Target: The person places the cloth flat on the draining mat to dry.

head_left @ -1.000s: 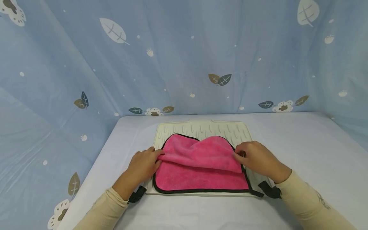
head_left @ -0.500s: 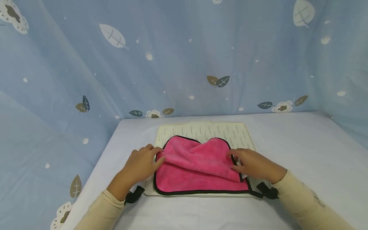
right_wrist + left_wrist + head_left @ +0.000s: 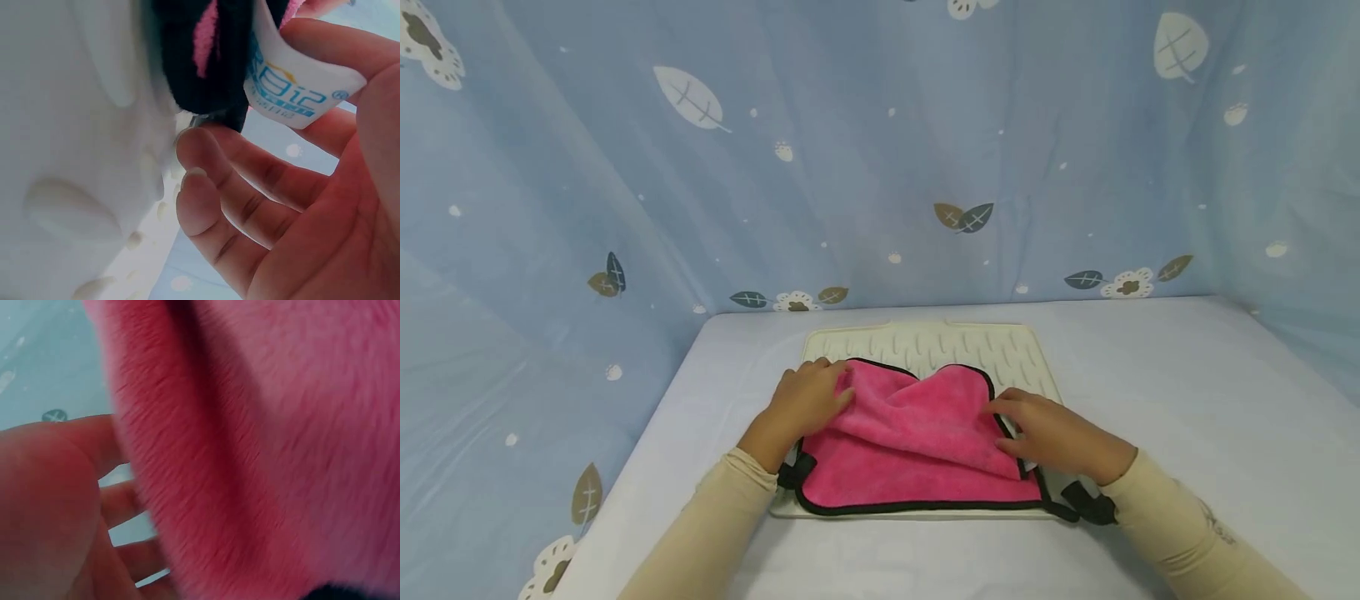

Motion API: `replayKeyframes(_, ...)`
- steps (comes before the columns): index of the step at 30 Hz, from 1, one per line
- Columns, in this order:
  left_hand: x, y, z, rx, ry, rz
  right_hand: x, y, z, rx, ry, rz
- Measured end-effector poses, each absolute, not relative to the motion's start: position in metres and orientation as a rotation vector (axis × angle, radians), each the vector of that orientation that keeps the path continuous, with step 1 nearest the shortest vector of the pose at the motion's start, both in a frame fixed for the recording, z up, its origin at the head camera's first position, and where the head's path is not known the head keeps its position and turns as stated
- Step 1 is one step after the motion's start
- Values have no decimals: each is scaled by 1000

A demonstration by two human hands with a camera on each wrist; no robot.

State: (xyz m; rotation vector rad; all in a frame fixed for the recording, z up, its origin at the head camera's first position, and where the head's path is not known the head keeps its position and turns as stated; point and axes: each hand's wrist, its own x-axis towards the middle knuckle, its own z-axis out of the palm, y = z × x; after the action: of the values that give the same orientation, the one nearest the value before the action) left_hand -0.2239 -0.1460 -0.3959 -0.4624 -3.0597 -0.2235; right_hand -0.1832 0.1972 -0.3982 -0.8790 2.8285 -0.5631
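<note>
A pink plush cloth (image 3: 917, 483) with black edging lies folded over itself, its upper layer rumpled, on a cream ribbed board (image 3: 925, 337). At its upper left, my left hand (image 3: 805, 400) rests on the cloth, thumb and fingers apart. The left wrist view shows those fingers running behind a pink fold (image 3: 181, 456), so their tips are hidden. My right hand (image 3: 1048, 429) is at the cloth's right edge, with a gap between thumb and fingers. In the right wrist view, a white label (image 3: 287, 87) with blue print hangs from the black edging beside my loosely bent fingers (image 3: 250, 200).
A white sheet (image 3: 1187, 400) covers the table around the board. Blue patterned curtain (image 3: 850, 167) hangs behind and along the left side. Black wrist straps (image 3: 1088, 504) sit below both hands, close to the board.
My left hand has moved right and farther onto the cloth. My right hand has shifted slightly left, its thumb and fingers spreading. The upper layer's right corner has come down toward the near edge.
</note>
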Motion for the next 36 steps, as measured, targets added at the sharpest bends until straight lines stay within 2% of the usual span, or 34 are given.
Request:
replayKeyframes(22, -225, -147, -403, -411, -3094, -278, -181, 195, -401, -930, 2874, -454)
replayKeyframes(36, -227, -149, -408, -498, -3016, -299, -180, 194, -402, -912, 2888, -428)
